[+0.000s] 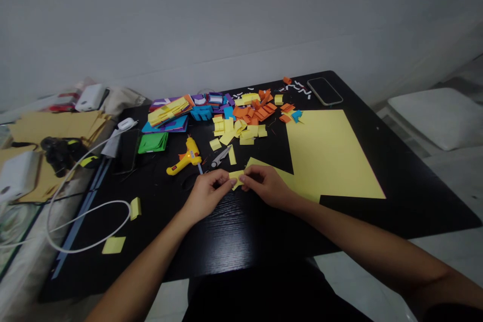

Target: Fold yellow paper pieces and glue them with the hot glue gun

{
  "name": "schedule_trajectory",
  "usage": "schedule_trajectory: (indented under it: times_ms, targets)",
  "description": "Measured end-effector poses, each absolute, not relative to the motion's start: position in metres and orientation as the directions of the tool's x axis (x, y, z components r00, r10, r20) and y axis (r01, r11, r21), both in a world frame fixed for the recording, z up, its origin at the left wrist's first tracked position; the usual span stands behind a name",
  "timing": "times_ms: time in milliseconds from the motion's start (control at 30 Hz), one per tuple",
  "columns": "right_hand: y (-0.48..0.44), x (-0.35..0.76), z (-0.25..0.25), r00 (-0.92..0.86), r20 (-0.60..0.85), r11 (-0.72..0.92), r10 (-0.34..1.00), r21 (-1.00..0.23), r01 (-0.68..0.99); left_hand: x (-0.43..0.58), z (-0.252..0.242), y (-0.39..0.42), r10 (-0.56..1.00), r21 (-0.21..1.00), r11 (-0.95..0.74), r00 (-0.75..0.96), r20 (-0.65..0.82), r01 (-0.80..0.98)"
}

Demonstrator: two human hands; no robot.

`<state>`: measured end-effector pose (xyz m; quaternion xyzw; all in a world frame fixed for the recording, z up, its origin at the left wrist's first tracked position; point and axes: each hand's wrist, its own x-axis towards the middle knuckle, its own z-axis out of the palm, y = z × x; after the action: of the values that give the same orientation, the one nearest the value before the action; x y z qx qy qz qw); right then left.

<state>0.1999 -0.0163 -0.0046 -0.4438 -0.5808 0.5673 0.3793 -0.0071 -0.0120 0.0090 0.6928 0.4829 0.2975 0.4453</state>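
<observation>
Between both hands, over the front of the black table, is a small yellow piece of paper (237, 175). My left hand (210, 190) pinches its left end and my right hand (264, 186) pinches its right end. Just beyond them lie scissors (221, 157) and a narrow yellow paper strip (232, 155). A yellow glue gun (186, 157) rests left of the scissors. Farther back is a loose pile of small folded yellow papers (241, 131) and orange papers (258, 109). A large yellow sheet (332, 156) lies to the right, partly beneath my right forearm.
Stacks of green paper (153, 142) and blue paper (166, 125) sit at the back left. A phone (325, 91) lies at the far right corner. A white cable (90, 206) loops over the left side near two yellow pieces. A white stool (433, 113) stands at right.
</observation>
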Motion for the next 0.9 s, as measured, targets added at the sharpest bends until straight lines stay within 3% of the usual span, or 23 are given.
schedule_trajectory:
  times_ms: [900]
  targets:
    - [-0.0154, 0.2008, -0.0035, -0.358, -0.134, -0.122, 0.924, -0.991, 0.058, -0.0099, 0.0127, -0.0131, 0.916, 0.831, -0.259, 0.397, 0.050, 0.493]
